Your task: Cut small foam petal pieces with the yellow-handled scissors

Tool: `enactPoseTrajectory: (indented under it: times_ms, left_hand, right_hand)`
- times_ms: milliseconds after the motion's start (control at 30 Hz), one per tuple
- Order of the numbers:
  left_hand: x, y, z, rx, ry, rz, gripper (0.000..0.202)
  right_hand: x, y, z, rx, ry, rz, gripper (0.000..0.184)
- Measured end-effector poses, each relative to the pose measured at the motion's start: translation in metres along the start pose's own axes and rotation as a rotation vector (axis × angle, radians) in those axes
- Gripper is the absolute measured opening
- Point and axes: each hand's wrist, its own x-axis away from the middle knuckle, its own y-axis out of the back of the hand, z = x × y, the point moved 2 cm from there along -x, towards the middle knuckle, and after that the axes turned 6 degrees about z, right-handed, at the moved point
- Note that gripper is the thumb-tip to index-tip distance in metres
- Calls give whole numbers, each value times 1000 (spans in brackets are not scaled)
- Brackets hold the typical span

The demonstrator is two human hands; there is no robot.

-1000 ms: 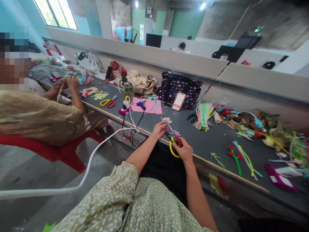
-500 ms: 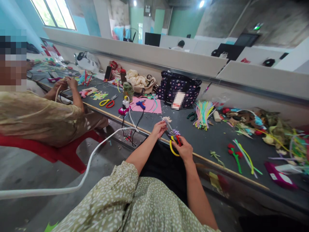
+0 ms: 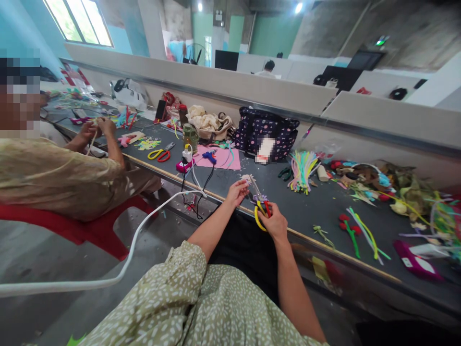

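Head view: right hand (image 3: 276, 222) gripped scissors (image 3: 258, 205); left hand (image 3: 237, 193) was curled, its hold unclear. Cutting seemed partway: purple pieces (image 3: 264, 197) lay loose, bundled stems (image 3: 304, 174) apparently unused.

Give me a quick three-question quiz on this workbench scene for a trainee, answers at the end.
1. Which of the wearer's hands holds the scissors?
2. True or false: the glue gun lies on the pink sheet.
3. Where is the dotted bag relative to the table? a) beneath it; b) on top, toward its far side; c) on top, at its near edge.

Key: 1. The right hand. 2. True. 3. b.
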Motion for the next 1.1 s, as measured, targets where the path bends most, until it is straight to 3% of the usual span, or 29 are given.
enactPoseTrajectory:
  times_ms: [500, 1100]
  left_hand:
    - [3, -2, -3, 56, 5, -1, 21]
    - [3, -3, -2, 31, 4, -39, 20]
  right_hand:
    - [3, 2, 2, 43, 30, 36, 52]
    - [1, -1, -3, -32, 41, -14, 52]
